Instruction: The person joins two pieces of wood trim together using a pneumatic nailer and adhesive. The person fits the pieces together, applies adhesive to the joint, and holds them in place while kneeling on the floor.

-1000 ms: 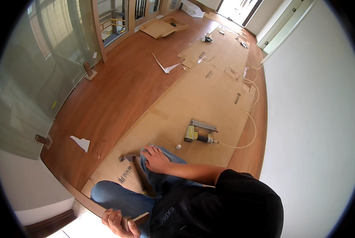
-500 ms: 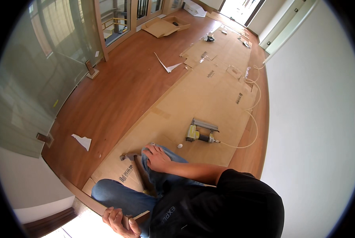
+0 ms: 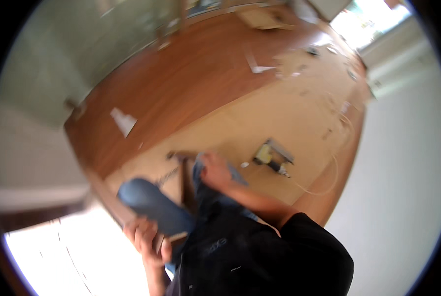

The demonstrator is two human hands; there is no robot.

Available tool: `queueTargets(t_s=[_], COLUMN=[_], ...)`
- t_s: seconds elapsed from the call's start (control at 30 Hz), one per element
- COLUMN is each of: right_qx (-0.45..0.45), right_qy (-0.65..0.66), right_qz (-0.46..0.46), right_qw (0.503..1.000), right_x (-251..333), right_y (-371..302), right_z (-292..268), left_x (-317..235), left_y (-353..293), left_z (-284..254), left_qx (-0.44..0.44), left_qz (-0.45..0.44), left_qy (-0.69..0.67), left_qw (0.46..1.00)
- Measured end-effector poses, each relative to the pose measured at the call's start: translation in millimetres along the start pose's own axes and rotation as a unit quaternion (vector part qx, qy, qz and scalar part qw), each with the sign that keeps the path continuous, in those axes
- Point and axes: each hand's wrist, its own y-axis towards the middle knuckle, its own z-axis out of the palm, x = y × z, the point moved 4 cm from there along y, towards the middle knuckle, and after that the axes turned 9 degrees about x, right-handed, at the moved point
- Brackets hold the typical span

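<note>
My left hand (image 3: 145,238) is closed around a thin wooden strip (image 3: 158,242), next to my bent left knee; its far end is partly hidden by the hand and my clothing. My right hand (image 3: 214,169) lies on my right knee with nothing seen in it, its fingers blurred but stretched over the jeans. Between my legs a hammer (image 3: 187,180) rests on the brown cardboard sheet (image 3: 235,123), head pointing away. To the right of my right knee lies a yellow-green and black nail gun (image 3: 274,157), joined to a pale air hose (image 3: 313,191).
A small white piece (image 3: 244,165) lies by the nail gun. White scraps (image 3: 124,122) dot the reddish wooden floor (image 3: 181,89). An opened carton (image 3: 261,18) stands far off. Glass panels rise at the left, a white wall (image 3: 398,172) at the right.
My view has turned, so the room appears shifted right and tilted, and the picture is blurred. My left hand still holds the strip; my right hand remains on the knee.
</note>
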Motion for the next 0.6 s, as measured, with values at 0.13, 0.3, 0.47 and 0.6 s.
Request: queueTargets(t_s=[0.13, 0.3, 0.47, 0.6], right_qx=[-0.048, -0.005, 0.024, -0.003], right_qy=[-0.056, -0.028, -0.023, -0.030], right_qz=[-0.026, -0.016, -0.027, -0.033], right_qw=[0.997, 0.999, 0.999, 0.999], right_x=[-16, -11, -8, -12], right_y=[1, -7, -7, -6], right_z=[17, 23, 20, 18], left_x=[4, 12, 1, 2], left_y=[18, 3, -3, -1], left_z=[-2, -3, -5, -4], left_qx=[0.007, 0.003, -0.015, -0.017], left_qz=[0.044, 0.029, 0.026, 0.029], left_qy=[0.009, -0.019, -0.019, -0.020], left_qw=[0.999, 0.999, 0.999, 0.999])
